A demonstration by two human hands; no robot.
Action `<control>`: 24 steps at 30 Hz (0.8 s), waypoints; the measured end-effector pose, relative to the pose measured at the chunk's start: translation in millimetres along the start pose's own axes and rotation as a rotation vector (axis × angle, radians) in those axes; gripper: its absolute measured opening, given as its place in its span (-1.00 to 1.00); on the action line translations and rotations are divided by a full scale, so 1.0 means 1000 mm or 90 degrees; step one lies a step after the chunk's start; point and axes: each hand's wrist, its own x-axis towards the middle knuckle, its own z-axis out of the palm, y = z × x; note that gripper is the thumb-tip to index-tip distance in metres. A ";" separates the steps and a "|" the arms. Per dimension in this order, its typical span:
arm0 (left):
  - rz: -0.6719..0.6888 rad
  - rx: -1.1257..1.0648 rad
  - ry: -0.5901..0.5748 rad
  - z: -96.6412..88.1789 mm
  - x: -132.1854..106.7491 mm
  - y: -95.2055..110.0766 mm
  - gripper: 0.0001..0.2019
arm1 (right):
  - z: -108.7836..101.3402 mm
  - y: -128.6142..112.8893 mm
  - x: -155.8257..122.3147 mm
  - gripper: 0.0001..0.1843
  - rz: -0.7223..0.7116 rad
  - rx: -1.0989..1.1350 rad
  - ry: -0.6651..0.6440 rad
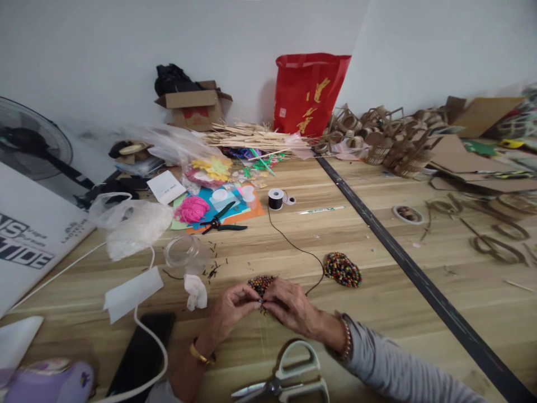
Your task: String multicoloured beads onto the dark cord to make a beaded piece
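My left hand (237, 308) and my right hand (291, 305) meet fingertip to fingertip over the table, both pinched closed. Between them is part of a multicoloured bead string (260, 284), whose beads show behind the fingers and just below them; the exact spot pinched is too small to make out. A thin black cord (293, 246) runs from a spool (276, 200) and curves down to beside my right hand. Right of that hand lies a coiled bundle of colourful beads (343, 270). Light-handled scissors (293, 375) lie open below my hands.
Black-handled pliers (220, 220) rest on coloured paper next to pink yarn (192, 209). A clear round container (182, 251), a crumpled tissue (195, 292) and a dark phone (142, 352) lie leftward. A black strip (377, 232) crosses the table. Small woven baskets (403, 148) stand behind.
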 end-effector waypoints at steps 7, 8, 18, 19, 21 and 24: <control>-0.003 0.012 0.006 0.000 -0.001 0.004 -0.92 | 0.000 0.000 -0.001 -0.91 0.003 -0.002 -0.004; 0.001 0.013 0.002 0.000 -0.001 0.005 -0.92 | 0.000 0.000 0.000 -0.92 0.003 -0.002 -0.003; 0.065 0.040 -0.018 0.000 -0.002 0.009 -0.87 | -0.011 -0.015 0.006 -0.98 0.002 -0.002 -0.034; 0.066 0.040 -0.017 -0.001 -0.002 0.011 -0.86 | -0.011 -0.016 0.006 -0.97 0.005 0.000 -0.032; 0.065 0.034 -0.021 -0.002 -0.003 0.014 -0.84 | -0.012 -0.016 0.006 -0.89 0.009 0.010 -0.026; 0.061 0.023 -0.021 -0.002 -0.003 0.018 -0.82 | -0.012 -0.015 0.006 -0.81 0.020 0.035 -0.009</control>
